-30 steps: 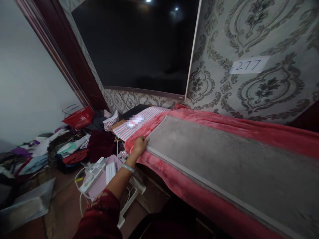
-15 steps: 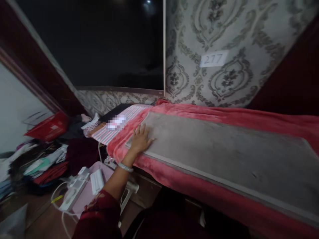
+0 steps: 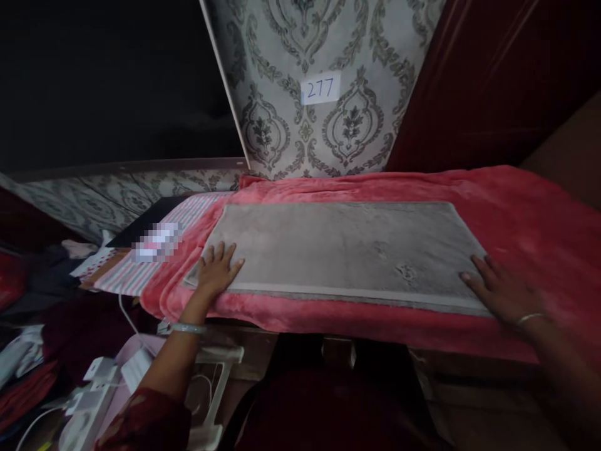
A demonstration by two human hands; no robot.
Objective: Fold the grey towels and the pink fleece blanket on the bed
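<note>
A long grey folded cloth with a pale edge strip [image 3: 319, 244], soft and plush-looking, lies flat on a red fleece blanket [image 3: 526, 232] over a table. My left hand [image 3: 216, 269] rests with fingers spread on the grey cloth's left end. At the opposite end, my right hand [image 3: 502, 289] has its fingers apart, the tips touching the cloth's right edge and the palm over the red blanket. Neither hand holds anything. A small rumpled patch shows on the grey surface near the right end.
Left of the blanket lies a striped cloth [image 3: 122, 275] bearing a blurred-out item. A dark screen [image 3: 107, 81] hangs behind. The papered wall carries a "277" label [image 3: 320, 88]. Below left are a white power strip [image 3: 91, 401], cords and heaped clothes [image 3: 28, 376].
My view has swung to the right. My right hand has come into view at the cloth's right end. My left hand still lies on the left end.
</note>
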